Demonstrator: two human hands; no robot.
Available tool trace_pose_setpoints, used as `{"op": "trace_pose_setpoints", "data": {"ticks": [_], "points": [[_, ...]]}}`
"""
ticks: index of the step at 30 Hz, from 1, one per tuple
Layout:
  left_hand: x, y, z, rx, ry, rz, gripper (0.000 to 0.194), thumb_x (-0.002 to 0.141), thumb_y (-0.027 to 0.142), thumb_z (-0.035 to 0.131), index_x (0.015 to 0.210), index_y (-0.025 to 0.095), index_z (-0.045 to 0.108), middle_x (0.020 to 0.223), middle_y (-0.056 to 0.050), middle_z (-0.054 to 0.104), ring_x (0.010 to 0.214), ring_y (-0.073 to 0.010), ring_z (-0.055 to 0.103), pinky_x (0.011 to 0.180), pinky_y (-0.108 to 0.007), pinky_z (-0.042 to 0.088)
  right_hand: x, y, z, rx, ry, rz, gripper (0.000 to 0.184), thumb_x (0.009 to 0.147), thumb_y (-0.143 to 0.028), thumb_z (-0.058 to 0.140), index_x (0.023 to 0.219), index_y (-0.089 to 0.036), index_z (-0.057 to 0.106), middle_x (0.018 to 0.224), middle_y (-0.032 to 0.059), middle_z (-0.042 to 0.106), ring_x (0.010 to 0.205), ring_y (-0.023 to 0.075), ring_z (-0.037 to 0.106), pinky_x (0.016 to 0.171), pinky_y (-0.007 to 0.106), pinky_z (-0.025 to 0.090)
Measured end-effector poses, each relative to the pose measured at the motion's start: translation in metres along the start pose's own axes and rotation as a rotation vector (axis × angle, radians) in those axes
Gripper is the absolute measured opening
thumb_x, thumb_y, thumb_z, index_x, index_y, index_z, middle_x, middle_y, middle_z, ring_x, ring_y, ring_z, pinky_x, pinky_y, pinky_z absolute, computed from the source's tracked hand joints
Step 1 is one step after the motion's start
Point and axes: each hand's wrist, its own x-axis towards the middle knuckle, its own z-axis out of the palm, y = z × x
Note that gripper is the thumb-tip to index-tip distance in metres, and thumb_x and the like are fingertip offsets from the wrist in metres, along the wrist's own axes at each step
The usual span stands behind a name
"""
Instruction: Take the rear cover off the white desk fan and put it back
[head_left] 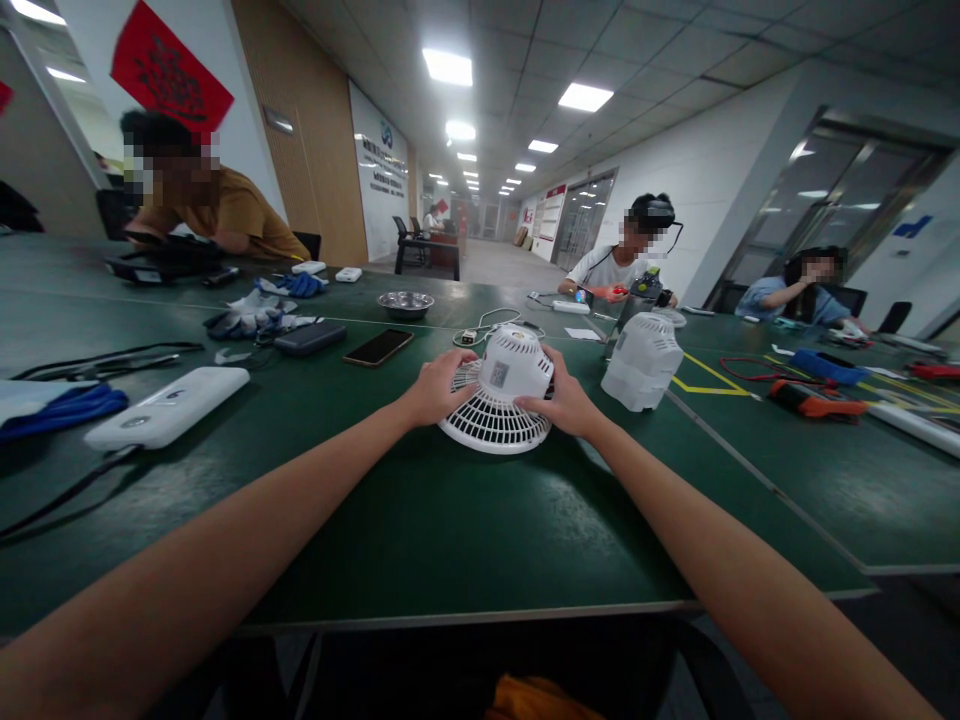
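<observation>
Left hand (441,388) and right hand (562,394), each grip clasping one side, hold the white round-grilled plastic fan (504,382) on the dark green surface (450,530), whose near edge (487,617) lies well apart from the fan, a frosted-white plastic container (643,365) to the fan's right.

Surface (420,570): dark green, pale trim on near edge, patches of light sheen. Beyond its left side: white wall (251,165) with red diamond-shaped paper (171,70), then wood-panelled wall (307,140), then pale sign wall (379,165) with dark lettering. Beyond its far edge: grey floor (495,262) running back, dark chair (409,235) and reddish-brown desk (444,257) on it. Beyond its right side: long white wall (720,150), red-and-white board (550,215), metal-framed glass doors (840,200). Overhead: grey tiled ceiling (645,45), lit panels (448,67) receding in rows.
</observation>
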Motion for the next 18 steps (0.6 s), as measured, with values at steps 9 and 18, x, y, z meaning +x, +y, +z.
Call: {"op": "trace_pose_setpoints", "data": {"ticks": [9,18], "points": [[0.0,-0.008,-0.011,-0.008,-0.168,0.019,0.06,0.09,0.057,0.053,0.135,0.019,0.054,0.135,-0.015,0.054,0.124,-0.0336,0.049,0.105,-0.052,0.037,0.001,0.003,0.001,-0.008,0.012,-0.003,0.098,0.072,-0.046,0.08,0.15,-0.024,0.024,0.136,0.014,0.059,0.119,0.0355,0.061,0.103,0.056,0.047],[0.004,-0.027,-0.009,-0.042,-0.069,-0.031,0.044,0.09,0.044,0.054,0.121,0.015,0.063,0.12,-0.013,0.06,0.116,-0.0281,0.055,0.103,-0.042,0.04,-0.001,0.0,-0.001,0.011,0.001,0.015,0.099,0.072,-0.047,0.08,0.151,-0.024,0.026,0.138,0.0139,0.058,0.121,0.0353,0.06,0.104,0.055,0.045]]}}
